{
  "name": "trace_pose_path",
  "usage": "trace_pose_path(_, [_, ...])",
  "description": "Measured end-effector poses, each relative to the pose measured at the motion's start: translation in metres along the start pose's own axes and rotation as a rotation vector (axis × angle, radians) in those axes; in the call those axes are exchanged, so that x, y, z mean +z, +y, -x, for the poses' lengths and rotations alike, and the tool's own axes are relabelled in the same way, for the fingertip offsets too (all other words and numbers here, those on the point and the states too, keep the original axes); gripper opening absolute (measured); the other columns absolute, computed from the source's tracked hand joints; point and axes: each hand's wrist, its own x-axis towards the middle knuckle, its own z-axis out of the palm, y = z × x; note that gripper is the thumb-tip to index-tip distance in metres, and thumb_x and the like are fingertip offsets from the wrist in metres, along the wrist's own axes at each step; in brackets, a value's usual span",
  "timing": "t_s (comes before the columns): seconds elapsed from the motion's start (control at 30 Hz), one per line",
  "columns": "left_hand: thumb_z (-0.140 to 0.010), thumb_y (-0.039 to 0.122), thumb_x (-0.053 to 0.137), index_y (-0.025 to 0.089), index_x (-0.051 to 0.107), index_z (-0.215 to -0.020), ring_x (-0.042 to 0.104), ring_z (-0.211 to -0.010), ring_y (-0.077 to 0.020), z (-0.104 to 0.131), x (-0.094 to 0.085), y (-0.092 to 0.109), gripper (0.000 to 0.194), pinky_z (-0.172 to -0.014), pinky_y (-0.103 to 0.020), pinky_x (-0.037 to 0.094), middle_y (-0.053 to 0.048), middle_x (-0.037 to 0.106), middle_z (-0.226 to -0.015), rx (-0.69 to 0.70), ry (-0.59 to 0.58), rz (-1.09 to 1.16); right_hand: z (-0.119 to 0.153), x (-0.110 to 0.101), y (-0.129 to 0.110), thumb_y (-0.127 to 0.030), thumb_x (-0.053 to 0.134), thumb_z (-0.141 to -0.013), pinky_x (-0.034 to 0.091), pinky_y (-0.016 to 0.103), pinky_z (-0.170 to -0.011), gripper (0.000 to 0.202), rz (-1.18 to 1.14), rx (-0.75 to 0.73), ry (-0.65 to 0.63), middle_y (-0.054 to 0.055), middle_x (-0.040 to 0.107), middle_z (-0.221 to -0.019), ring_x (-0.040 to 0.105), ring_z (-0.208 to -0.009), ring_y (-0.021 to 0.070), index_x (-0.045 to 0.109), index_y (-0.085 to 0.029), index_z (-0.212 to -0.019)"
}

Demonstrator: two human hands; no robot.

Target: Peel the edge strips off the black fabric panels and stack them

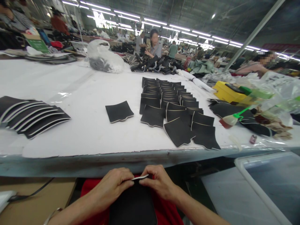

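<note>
Below the table's front edge, a black leather-like panel (133,204) with a pale edge lies over red cloth at my lap. My left hand (119,181) pinches its far edge on the left side. On the right side of that same edge, my right hand (158,181) is closed, thumb and fingers gripping it. The pale edge shows between the two hands. A single black panel (119,111) rests on the white table (89,134) ahead. To its right lie overlapping rows of similar panels (178,131).
At left is a fanned stack of black panels (35,115). A glue brush (231,120) with a green handle, a yellow container (228,92) and plastic sheeting occupy the right. A translucent bin (262,187) stands at lower right. A person (154,47) sits across the table.
</note>
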Motion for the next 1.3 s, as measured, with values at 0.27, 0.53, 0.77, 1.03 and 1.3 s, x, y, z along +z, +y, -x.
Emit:
trace_pose_path(0.27, [-0.085, 0.027, 0.051, 0.017, 0.049, -0.060, 0.044, -0.060, -0.0113, -0.012, 0.003, 0.008, 0.028, -0.057, -0.023, 0.026, 0.005, 0.045, -0.059, -0.015, 0.059, 0.105, -0.002, 0.004, 0.004, -0.037, 0.062, -0.087, 0.030, 0.021, -0.055, 0.030, 0.062, 0.027, 0.024, -0.004, 0.055, -0.058, 0.049, -0.058, 0.0106, 0.065, -0.016, -0.066])
trace_pose_path(0.53, [-0.080, 0.028, 0.056, 0.016, 0.046, -0.057, 0.035, -0.057, -0.0096, -0.001, -0.024, 0.009, 0.027, -0.051, -0.021, 0.023, 0.006, 0.038, -0.055, -0.031, 0.100, 0.323, -0.027, 0.003, -0.005, -0.058, 0.026, -0.098, 0.029, 0.024, -0.055, 0.054, 0.345, -0.186, -0.119, -0.003, 0.046, -0.061, 0.045, -0.055, 0.0108, 0.048, -0.018, -0.068])
trace_pose_path(0.77, [-0.082, 0.037, 0.058, 0.014, 0.061, -0.071, 0.038, -0.059, -0.0104, 0.045, -0.069, -0.009, 0.025, -0.053, -0.020, 0.028, 0.004, 0.044, -0.060, -0.060, 0.263, 0.528, -0.065, 0.003, -0.032, -0.061, 0.028, -0.096, 0.032, 0.025, -0.055, 0.052, 0.264, -0.137, -0.044, -0.002, 0.043, -0.059, 0.043, -0.055, 0.0135, 0.045, -0.021, -0.067])
trace_pose_path(1.03, [-0.096, 0.038, 0.039, 0.021, 0.066, -0.090, 0.057, -0.074, -0.0185, 0.126, -0.190, -0.005, 0.032, -0.068, -0.025, 0.038, -0.001, 0.064, -0.077, -0.362, 0.949, -0.452, -0.143, 0.014, -0.085, -0.053, 0.032, -0.098, 0.049, 0.028, -0.071, 0.041, 0.359, -0.304, 0.096, 0.004, 0.067, -0.085, 0.064, -0.076, 0.0198, 0.057, -0.023, -0.113])
trace_pose_path(1.3, [-0.096, 0.014, 0.040, 0.009, 0.063, -0.098, 0.053, -0.111, -0.0299, 0.164, -0.293, -0.060, 0.023, -0.084, -0.041, 0.046, -0.016, 0.063, -0.103, -0.856, 1.336, -0.864, -0.242, 0.003, -0.031, -0.058, 0.047, -0.083, 0.045, 0.061, -0.093, 0.065, 1.103, -0.725, 0.410, 0.018, 0.053, -0.135, 0.054, -0.119, 0.0409, 0.049, -0.021, -0.137])
